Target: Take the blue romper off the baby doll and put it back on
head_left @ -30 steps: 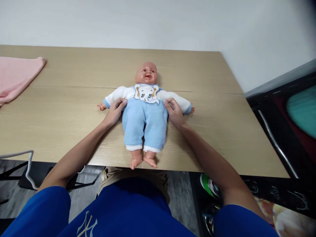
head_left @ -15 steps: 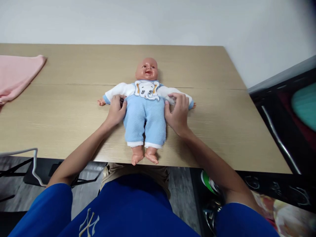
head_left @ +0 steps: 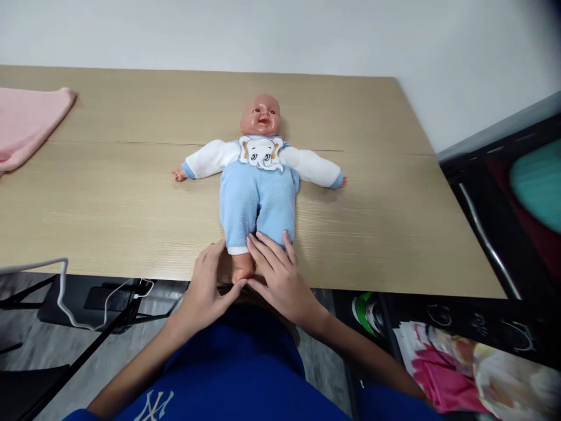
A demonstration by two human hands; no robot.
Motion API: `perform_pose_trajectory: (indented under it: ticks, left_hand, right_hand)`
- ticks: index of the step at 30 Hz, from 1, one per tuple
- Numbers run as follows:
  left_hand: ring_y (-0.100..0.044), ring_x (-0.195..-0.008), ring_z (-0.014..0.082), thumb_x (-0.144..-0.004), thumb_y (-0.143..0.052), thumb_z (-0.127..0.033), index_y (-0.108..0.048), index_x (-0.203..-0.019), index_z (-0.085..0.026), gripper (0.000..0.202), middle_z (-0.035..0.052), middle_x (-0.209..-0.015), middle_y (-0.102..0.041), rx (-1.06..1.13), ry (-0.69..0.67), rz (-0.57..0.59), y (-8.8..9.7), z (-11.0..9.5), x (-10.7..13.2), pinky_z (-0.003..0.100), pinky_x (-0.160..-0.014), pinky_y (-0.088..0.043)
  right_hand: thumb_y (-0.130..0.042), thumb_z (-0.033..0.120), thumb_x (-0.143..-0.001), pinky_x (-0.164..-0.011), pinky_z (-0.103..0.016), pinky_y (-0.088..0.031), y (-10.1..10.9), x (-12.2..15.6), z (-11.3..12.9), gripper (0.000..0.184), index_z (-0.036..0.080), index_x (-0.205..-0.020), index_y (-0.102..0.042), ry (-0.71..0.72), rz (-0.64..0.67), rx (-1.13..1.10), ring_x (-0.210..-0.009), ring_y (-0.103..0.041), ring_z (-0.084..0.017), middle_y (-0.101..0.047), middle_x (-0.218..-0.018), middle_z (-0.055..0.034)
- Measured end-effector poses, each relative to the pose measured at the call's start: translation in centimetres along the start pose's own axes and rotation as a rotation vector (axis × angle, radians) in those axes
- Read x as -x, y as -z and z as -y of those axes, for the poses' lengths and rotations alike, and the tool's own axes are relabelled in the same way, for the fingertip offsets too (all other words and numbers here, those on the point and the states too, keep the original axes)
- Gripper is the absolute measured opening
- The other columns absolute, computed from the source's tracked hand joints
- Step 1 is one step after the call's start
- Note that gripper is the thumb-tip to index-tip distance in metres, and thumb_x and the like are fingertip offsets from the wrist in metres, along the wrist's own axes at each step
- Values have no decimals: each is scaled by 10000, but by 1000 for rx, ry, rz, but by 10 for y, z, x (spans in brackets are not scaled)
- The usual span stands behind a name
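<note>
A baby doll [head_left: 258,193] lies on its back on the wooden table, head toward the wall, both arms stretched out sideways. It wears a white and light blue fleece outfit with an elephant face on the chest. My left hand [head_left: 209,286] is by the foot on the left, fingers beside the trouser cuff, thumb apart and near the toes. Over the other lower leg rests my right hand [head_left: 283,280], its fingers spread across the trouser leg. That hand hides the foot beneath it.
A pink cloth [head_left: 30,123] lies at the table's left edge. Below the table on the left, a white cable [head_left: 63,292] hangs near a black chair [head_left: 83,301]. To the right stand a dark shelf [head_left: 495,228] and a pink item [head_left: 447,374] among bags. A white wall is behind.
Both hands have moved from the doll's sides, near its waist, down toward me to its lower legs and feet. The doll lies in much the same pose.
</note>
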State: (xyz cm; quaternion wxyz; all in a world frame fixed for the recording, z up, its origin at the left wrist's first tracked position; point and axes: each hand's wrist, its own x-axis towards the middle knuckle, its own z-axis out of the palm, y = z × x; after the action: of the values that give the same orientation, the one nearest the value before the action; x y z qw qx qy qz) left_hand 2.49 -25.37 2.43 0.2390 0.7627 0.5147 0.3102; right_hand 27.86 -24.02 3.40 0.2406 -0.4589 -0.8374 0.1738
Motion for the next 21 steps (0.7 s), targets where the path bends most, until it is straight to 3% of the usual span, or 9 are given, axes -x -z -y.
perform_pose_trajectory:
  ticks: [5, 9, 11, 13, 15, 17, 21]
  left_hand:
    - [-775, -1430, 414, -1153, -739, -537, -360, -1872, -463, 816, 139, -1597, -764, -11, -44, -48, -1, 7, 6, 696, -1163, -681]
    - [-749, -1439, 418, -1139, -762, -460, -395, -1861, -441, 811, 146, -1592, -740, -73, -47, -92, 0, 6, 9, 678, -1173, -673]
    - [-695, -1510, 429, -1114, -801, -442, -393, -1868, -408, 858, 175, -1643, -684, -112, -51, -131, 2, 1, 8, 685, -1223, -641]
    - [-640, -1575, 440, -1093, -832, -437, -371, -1882, -390, 915, 196, -1702, -630, -147, -84, -149, 4, -5, 5, 701, -1273, -598]
    - [-604, -1622, 438, -1087, -845, -446, -329, -1901, -406, 965, 188, -1760, -600, -165, -152, -109, 6, -11, -2, 704, -1320, -556]
    - [-569, -1671, 426, -1092, -847, -480, -267, -1923, -433, 1015, 156, -1814, -582, -179, -230, -27, 7, -14, -13, 688, -1372, -515]
    - [-540, -1723, 395, -1155, -767, -553, -117, -1963, -406, 1047, 111, -1852, -584, -217, -344, 129, 2, -17, -36, 667, -1465, -398]
  right_hand:
    - [-808, 390, -1138, -1499, -827, -333, -21, 7, 6, 943, 428, -1936, -306, -48, -143, -6, -1554, -754, -421, -727, -1732, -64]
    - [-860, 427, -1100, -1460, -847, -389, -33, 18, 10, 957, 531, -1903, -350, -83, -278, 10, -1532, -761, -440, -785, -1661, -42]
    - [-920, 474, -1045, -1427, -863, -425, -34, 25, 7, 1036, 532, -1901, -339, -117, -369, 32, -1596, -701, -473, -741, -1707, -79]
    - [-955, 523, -999, -1381, -888, -464, -33, 34, 2, 1144, 463, -1926, -286, -196, -434, 47, -1665, -619, -514, -629, -1807, -155]
    - [-954, 574, -982, -1346, -916, -477, -34, 42, -6, 1239, 373, -1950, -209, -281, -450, 42, -1686, -583, -541, -549, -1856, -224]
    - [-940, 619, -980, -1345, -942, -453, -36, 48, -14, 1273, 331, -1955, -175, -320, -437, 30, -1657, -612, -546, -560, -1845, -247]
    - [-916, 594, -1012, -1372, -956, -401, -43, 53, -22, 1126, 342, -1921, -300, -284, -455, 0, -1497, -757, -509, -706, -1724, -213]
